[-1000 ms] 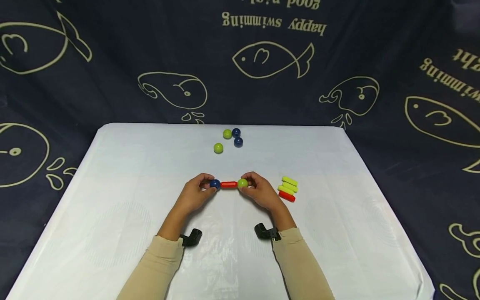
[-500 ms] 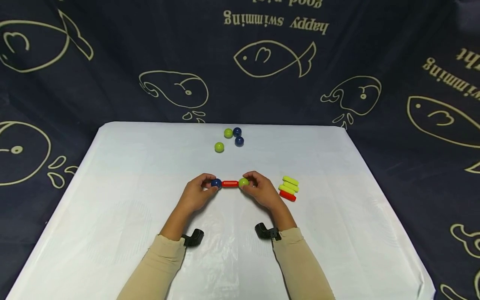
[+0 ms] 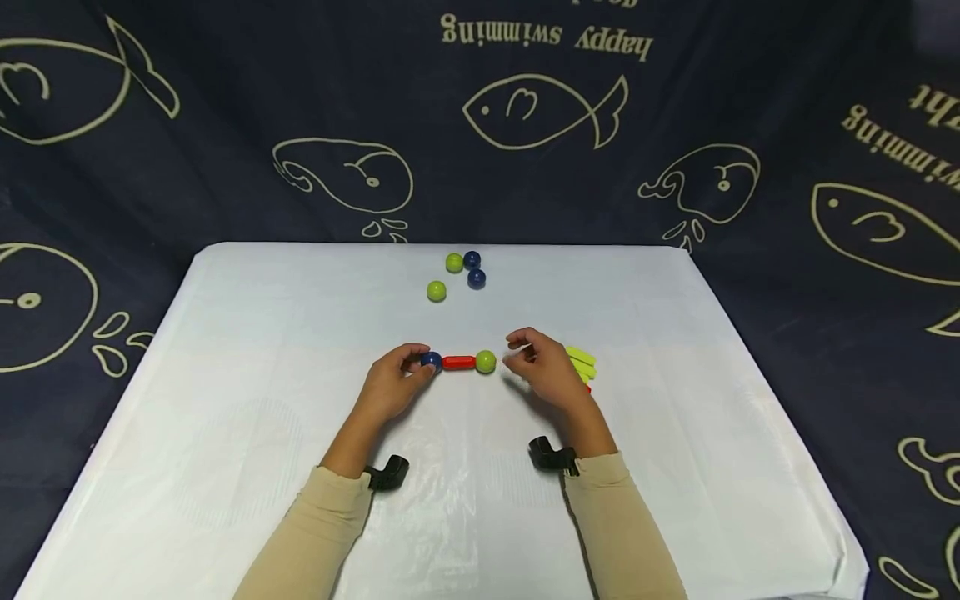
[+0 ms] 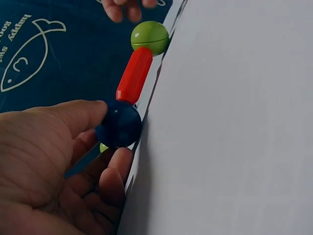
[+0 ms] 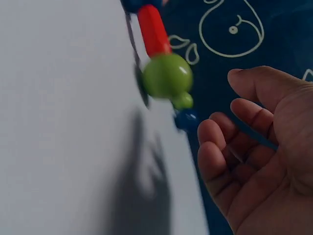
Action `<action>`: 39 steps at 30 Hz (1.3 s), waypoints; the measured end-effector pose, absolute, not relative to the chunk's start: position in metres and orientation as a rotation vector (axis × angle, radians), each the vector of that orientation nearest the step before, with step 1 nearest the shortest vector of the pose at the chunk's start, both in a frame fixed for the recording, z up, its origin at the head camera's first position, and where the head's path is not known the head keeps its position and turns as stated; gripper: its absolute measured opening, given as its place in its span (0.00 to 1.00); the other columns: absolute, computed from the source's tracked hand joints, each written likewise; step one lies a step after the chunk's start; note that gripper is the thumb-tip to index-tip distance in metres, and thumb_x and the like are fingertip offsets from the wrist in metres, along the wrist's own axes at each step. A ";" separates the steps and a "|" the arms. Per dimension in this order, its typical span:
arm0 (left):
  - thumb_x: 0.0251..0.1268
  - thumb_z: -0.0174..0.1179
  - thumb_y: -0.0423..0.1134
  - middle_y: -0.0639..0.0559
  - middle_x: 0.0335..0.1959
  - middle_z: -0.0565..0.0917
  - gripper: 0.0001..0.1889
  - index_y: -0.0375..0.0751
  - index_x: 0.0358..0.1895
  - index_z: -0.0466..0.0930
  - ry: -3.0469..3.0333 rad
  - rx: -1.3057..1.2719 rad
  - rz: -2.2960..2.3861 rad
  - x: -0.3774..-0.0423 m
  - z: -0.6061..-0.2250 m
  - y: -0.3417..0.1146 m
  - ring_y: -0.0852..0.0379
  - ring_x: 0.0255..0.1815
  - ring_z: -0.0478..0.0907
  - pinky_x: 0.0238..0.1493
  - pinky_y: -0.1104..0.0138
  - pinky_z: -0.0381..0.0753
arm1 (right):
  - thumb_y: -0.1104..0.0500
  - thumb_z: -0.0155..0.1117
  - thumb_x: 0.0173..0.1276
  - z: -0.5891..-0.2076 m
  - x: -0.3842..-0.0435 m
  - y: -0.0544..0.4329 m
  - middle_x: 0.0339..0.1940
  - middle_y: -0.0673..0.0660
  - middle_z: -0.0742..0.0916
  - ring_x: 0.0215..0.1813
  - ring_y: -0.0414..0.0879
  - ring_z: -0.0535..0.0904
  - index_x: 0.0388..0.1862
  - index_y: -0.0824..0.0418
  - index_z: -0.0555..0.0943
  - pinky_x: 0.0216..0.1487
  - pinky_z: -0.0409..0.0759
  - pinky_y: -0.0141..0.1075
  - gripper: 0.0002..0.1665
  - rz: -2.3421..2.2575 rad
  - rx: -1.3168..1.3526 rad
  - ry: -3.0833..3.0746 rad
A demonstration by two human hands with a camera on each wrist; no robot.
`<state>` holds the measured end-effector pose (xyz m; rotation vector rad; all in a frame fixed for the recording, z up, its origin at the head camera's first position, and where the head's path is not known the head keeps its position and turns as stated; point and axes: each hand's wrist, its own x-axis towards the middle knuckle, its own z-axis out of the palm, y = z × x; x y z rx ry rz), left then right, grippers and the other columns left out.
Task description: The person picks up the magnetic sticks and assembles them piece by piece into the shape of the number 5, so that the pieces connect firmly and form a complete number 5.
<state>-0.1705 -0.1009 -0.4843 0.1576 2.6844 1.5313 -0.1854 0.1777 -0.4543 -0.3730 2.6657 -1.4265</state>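
Observation:
My left hand point(image 3: 390, 385) pinches a dark blue ball point(image 4: 119, 124) between thumb and fingers. From that ball a red rod point(image 3: 459, 362) runs to the right, with a green ball point(image 3: 486, 361) joined at its far end. Just right of the green ball, my right hand point(image 3: 551, 369) is held apart from it, fingers loosely bent and nothing in them. In the right wrist view a gap shows between the fingertips point(image 5: 212, 135) and the green ball.
Two loose green balls, one nearer point(image 3: 437, 291), and two blue balls, one nearer point(image 3: 476, 278), lie at the back of the white table point(image 3: 315, 300). Yellow-green rods point(image 3: 582, 363) lie right of my right hand, which partly hides them and a red rod point(image 3: 588, 389).
My right hand has let go of the green ball and moved right, now covering part of the rod pile. The left hand keeps its hold on the blue ball.

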 end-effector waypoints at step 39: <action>0.66 0.63 0.38 0.49 0.39 0.83 0.19 0.42 0.60 0.81 2.664 0.159 1.538 -0.172 -0.485 -0.103 0.51 0.43 0.77 0.48 0.58 0.72 | 0.66 0.70 0.63 -0.456 -0.137 0.255 0.38 0.58 0.82 0.38 0.51 0.76 0.44 0.66 0.80 0.42 0.76 0.47 0.12 -0.764 -0.349 2.979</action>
